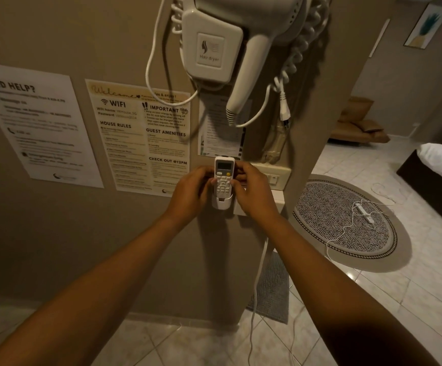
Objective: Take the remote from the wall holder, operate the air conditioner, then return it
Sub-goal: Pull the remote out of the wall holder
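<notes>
A white remote [224, 175] with a small screen and an orange button stands upright in a white wall holder [222, 203] on the beige wall. Its lower end sits inside the holder. My left hand [192, 192] grips the remote's left side and my right hand [251, 188] grips its right side, fingers curled around its edges. The air conditioner is not in view.
A white wall hair dryer [214, 40] with a coiled cord hangs just above. Paper notices [140, 136] cover the wall to the left. A switch plate [275, 175] sits right of the remote. On the tiled floor lie a round rug [346, 220], a grey mat [270, 286] and loose cables.
</notes>
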